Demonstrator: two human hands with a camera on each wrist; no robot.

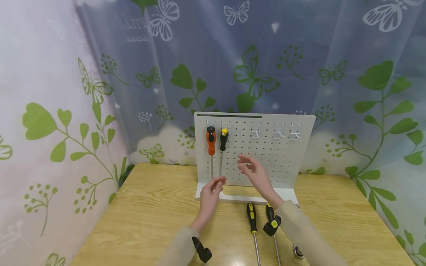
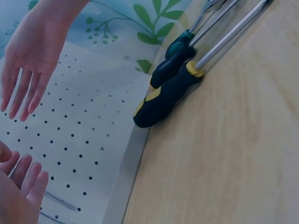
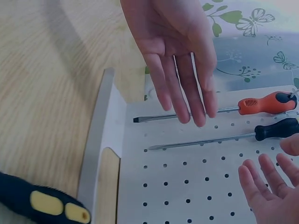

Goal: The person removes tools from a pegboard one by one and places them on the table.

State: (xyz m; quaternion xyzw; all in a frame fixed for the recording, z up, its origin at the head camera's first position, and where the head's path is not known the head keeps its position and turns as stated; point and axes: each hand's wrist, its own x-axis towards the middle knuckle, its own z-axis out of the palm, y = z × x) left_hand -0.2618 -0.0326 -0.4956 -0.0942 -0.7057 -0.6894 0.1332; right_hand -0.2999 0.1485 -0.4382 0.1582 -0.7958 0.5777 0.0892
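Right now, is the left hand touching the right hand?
Apart: the head view shows white pegboard between the left hand and right hand.

The head view looks forward and down from the near side of the surface (image 1: 149, 210), well back, taking in both hands (image 1: 210, 196) and the white pegboard (image 1: 239, 144) towards the far edge. Both wrist views look from much nearer, rolled sideways, sharing the hands and pegboard; the surface fills the left one's right side, the right one's left.
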